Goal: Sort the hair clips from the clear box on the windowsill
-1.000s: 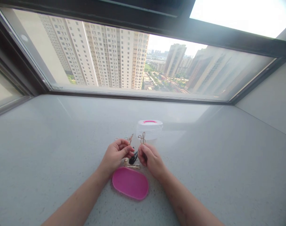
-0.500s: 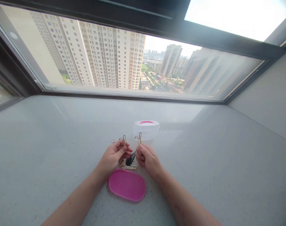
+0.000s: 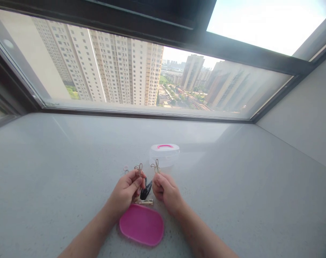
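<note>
Two hands hover over the grey tabletop, each pinching a small gold bow clip upright: the left hand holds the left clip, the right hand the right clip. Between them lie black clips. A pink lid lies just below; a clear box stands beyond.

Wide bare sill lies open either side; pink lid, clips and lidded box crowd the middle.
</note>
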The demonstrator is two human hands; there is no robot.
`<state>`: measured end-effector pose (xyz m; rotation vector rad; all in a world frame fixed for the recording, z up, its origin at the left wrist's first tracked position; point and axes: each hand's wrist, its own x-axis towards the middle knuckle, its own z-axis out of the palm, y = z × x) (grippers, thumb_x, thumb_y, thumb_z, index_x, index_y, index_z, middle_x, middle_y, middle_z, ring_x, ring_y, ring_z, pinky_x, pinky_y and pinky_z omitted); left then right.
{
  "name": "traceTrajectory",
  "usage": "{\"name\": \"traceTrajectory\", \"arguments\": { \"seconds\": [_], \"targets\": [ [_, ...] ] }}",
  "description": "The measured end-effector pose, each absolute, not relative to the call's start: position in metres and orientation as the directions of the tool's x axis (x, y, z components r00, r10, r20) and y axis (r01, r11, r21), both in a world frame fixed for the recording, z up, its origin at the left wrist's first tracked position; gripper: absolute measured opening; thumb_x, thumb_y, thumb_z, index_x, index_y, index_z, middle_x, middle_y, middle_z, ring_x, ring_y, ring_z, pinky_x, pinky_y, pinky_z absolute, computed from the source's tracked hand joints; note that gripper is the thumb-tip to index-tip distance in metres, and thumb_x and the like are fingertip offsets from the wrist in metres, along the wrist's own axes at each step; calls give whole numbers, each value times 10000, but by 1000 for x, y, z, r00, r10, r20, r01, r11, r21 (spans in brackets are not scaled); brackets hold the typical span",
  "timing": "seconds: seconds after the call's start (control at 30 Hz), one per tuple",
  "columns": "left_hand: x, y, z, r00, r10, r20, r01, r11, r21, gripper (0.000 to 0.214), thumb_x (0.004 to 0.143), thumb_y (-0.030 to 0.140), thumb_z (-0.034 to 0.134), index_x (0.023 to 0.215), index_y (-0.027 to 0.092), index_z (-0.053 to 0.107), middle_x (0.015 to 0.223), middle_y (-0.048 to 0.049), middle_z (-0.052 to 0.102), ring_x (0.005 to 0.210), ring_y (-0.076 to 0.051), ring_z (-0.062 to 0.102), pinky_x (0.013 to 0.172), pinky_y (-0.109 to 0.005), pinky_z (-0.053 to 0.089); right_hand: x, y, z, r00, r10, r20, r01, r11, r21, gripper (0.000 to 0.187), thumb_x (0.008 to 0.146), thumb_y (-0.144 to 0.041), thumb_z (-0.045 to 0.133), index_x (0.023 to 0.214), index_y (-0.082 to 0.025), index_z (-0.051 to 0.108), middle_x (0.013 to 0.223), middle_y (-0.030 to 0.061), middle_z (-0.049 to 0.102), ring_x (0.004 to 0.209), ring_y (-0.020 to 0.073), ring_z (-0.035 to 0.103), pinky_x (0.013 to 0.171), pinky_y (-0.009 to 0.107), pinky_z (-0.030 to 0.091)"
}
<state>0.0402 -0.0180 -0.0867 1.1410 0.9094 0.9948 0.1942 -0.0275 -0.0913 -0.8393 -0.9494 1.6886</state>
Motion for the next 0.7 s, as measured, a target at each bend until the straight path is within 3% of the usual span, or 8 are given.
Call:
{"name": "traceTrajectory", "arguments": {
  "seconds": [0.47, 0.7],
  "targets": [
    [42, -18, -89, 303, 948, -100, -101, 137, 985, 238, 807, 368, 570, 897, 148, 570, 626, 16, 569, 458, -74, 429, 459, -184, 317, 191, -28, -96, -261, 958, -115, -412, -218, -885, 353, 808, -434, 493, 595, -195, 343, 488, -90, 224, 391, 54, 157, 362, 204, 103],
    [43, -18, -81, 279, 949, -148, -94, 180, 979, 291, 726, 425, 644, 823, 155, 593, 623, 7, 592, 471, -95, 462, 466, -193, 349, 191, -28, -95, -258, 959, -117, -471, -230, -852, 363, 759, -390, 501, 522, -203, 300, 452, -84, 215, 379, 57, 147, 359, 214, 96]
  ]
}}
